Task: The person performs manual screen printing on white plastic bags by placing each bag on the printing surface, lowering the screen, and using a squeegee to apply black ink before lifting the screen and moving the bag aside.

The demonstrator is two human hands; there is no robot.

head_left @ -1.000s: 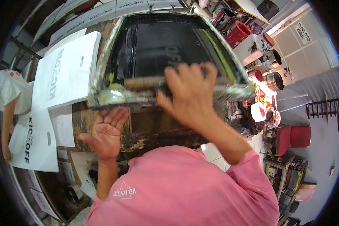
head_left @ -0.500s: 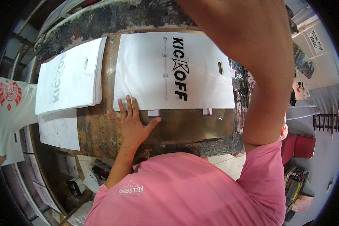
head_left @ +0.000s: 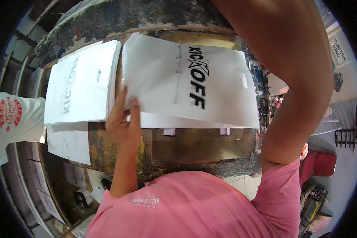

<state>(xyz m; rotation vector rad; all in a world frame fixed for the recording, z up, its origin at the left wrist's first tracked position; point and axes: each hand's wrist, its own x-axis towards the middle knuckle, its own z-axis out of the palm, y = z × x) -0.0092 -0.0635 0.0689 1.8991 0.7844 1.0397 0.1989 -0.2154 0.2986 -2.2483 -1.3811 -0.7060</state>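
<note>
We see the left hand with fingers loosely curled, pinching the lifted left edge of a white printed bag that lies on the paint-stained tabletop. Just beside it, to the left, sits a stack of bags. The right arm rises out of frame; we cannot tell how its hand stands.

on our worktable a printed bag lies right of a bag stack, our left hand between them.
</note>
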